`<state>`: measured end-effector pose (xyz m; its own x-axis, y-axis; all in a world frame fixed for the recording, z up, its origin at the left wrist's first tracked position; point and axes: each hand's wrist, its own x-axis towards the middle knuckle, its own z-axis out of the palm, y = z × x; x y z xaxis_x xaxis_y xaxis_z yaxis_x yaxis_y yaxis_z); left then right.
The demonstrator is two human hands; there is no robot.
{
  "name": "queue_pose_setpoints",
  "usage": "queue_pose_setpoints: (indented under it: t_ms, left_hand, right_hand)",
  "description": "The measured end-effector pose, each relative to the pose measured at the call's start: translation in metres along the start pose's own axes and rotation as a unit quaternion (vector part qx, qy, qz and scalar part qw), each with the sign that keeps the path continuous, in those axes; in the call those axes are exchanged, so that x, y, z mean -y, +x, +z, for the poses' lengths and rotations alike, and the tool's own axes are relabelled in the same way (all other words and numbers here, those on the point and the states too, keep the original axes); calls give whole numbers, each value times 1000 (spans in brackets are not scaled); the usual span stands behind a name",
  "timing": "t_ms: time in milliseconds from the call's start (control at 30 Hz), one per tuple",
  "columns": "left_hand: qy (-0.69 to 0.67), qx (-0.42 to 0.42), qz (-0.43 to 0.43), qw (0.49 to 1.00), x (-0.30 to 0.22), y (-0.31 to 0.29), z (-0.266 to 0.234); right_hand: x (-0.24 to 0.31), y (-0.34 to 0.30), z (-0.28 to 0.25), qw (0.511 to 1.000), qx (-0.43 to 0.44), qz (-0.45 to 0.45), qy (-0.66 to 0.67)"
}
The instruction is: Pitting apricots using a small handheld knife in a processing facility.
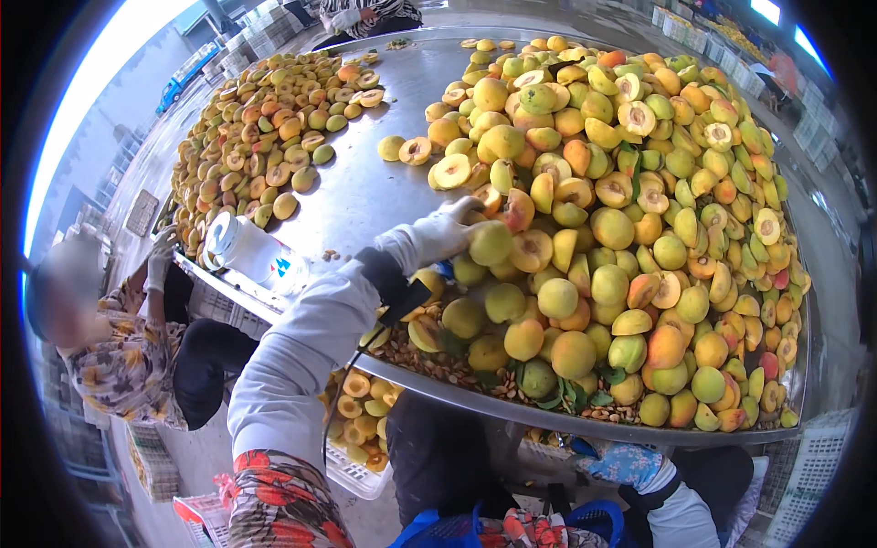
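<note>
My left hand (438, 230), in a white glove, reaches over the near left edge of a big heap of yellow-green peaches (614, 228). Its fingers curl against a green peach (491, 243), with cut halves close around it. Low at the right, below the table rim, is my right hand (626, 464) in a blue flowered glove. Its fingers are closed, and a small dark blue thing shows at their tips, too small to name. Loose peach stones (512, 384) and leaves lie along the near rim below the heap.
A metal table (402, 119) carries a second heap of halved peaches (265, 137). A white jug (247, 251) lies at its left edge. A co-worker (128, 338) sits at the left, another person (370, 16) beyond. Below stand a white crate of halves (361, 470) and a blue basket (438, 534).
</note>
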<state>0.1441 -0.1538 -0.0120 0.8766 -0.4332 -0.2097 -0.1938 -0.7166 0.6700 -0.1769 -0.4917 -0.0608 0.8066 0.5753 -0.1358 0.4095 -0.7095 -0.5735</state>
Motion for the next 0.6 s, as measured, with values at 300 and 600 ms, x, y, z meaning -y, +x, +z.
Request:
queue_pose_setpoints:
  t_ms: [300, 600]
  left_hand:
    - [-11, 15, 210, 978, -138, -36, 6]
    - [234, -196, -65, 950, 63, 90, -142]
  right_hand:
    - [6, 16, -9, 990, 79, 53, 108]
    - [-34, 55, -4, 998, 50, 5, 33]
